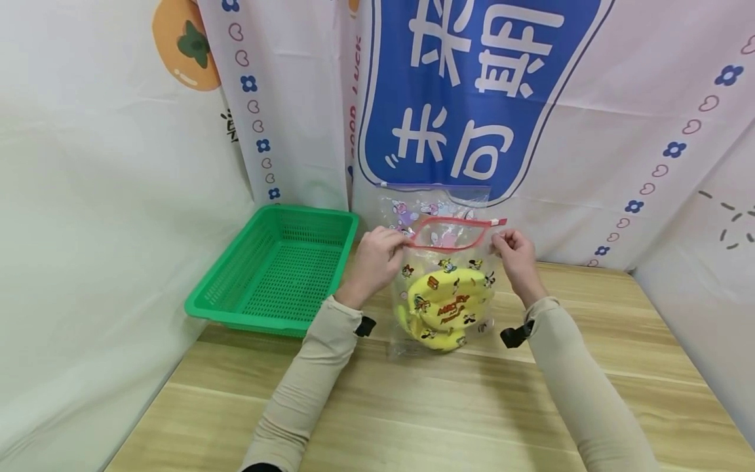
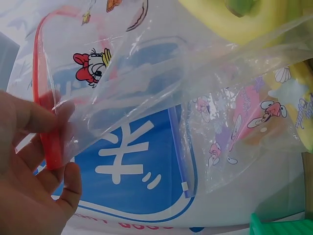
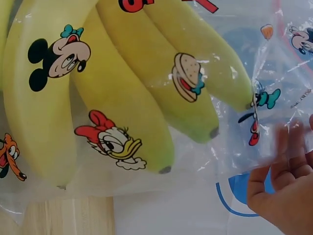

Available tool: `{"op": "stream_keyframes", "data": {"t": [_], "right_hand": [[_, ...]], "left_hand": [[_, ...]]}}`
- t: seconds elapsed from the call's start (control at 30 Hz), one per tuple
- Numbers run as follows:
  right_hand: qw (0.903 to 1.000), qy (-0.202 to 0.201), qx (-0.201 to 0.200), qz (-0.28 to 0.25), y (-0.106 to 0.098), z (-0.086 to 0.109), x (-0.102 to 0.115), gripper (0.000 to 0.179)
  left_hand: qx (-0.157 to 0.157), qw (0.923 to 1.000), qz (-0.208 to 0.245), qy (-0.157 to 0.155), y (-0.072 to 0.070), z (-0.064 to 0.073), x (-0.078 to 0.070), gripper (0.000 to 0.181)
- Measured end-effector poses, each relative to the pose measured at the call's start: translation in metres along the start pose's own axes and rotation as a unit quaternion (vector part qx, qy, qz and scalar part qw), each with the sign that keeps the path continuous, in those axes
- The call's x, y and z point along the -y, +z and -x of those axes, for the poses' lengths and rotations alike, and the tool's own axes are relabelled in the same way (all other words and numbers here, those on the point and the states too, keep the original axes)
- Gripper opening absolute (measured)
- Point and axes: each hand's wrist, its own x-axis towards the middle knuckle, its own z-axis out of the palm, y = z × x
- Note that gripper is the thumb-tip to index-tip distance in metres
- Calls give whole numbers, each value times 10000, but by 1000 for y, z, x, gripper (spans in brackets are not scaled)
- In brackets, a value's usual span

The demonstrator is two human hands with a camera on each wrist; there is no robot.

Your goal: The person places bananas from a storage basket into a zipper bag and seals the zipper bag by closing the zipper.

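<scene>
A clear zip bag [image 1: 425, 259] with cartoon prints and a red zip strip [image 1: 439, 249] stands upright on the table, its mouth gaping. Inside it lies a bunch of yellow bananas [image 3: 142, 98], tips pointing toward the right side of the bag. My left hand [image 1: 377, 259] pinches the red strip at the mouth's left end between thumb and fingers. At the right end, my right hand [image 1: 519, 259] pinches the bag's edge just below the slider. Behind it stands a second clear bag [image 2: 220, 132] with a purple zip, partly hidden by the first.
A green plastic basket [image 1: 200, 307] stands at the left on the wood-grain table [image 1: 401, 419]. Printed cloth [image 1: 307, 98] hangs behind the table, close to the rear bag, and white cloth borders both sides.
</scene>
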Motion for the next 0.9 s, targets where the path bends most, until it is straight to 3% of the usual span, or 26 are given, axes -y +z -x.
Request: {"op": "stream_keyframes", "data": {"t": [0.13,0.37,0.7,0.9], "right_hand": [[9998,-17,-46,173,-1,10,1,20],[9998,-139,-56,109,-4,27,6,21],[9987,-488,-167,35,-7,38,5,17],[9978,-631,-67,204,-9,42,4,17]], "left_hand": [[-74,9998,51,-200,0,2,3,15],[-485,9973,506,-235,-2,3,10,15],[-463,9952,689,-510,-5,4,19,24],[-322,9964,596,-503,-8,2,23,23]]}}
